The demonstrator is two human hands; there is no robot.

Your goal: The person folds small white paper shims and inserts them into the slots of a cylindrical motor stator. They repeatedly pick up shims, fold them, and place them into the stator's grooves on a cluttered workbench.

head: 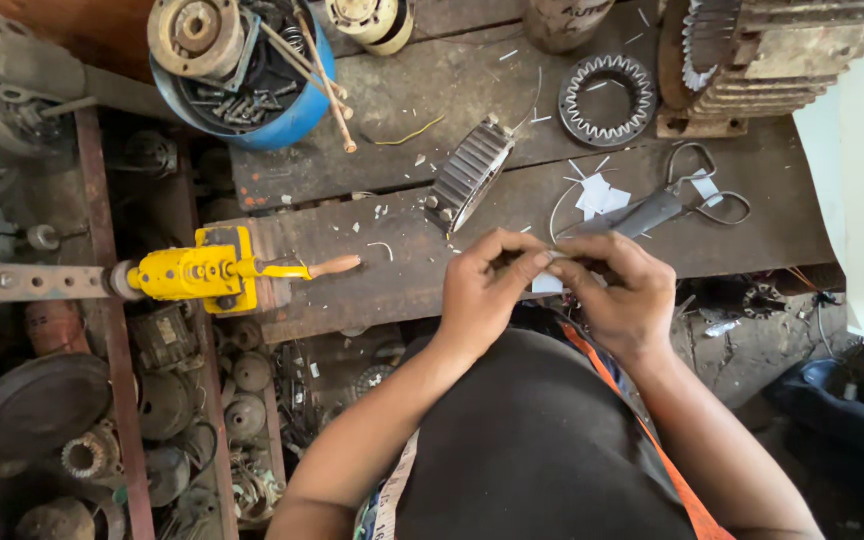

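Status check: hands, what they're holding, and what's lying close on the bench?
Left hand and right hand pinch a small white paper strip together. Scissors and paper scraps just beyond. Nothing between.

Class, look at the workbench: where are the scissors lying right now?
In the head view, the scissors lie on the wooden bench to the right, just beyond the person's right hand, beside white paper scraps and below the toothed metal ring.

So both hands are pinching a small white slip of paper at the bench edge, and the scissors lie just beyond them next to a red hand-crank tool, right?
Not quite. The left hand and right hand do pinch a small white slip, and the scissors lie just beyond. But the hand-crank tool is yellow, not red, and sits well off to the left, away from the scissors. The head view shows this.
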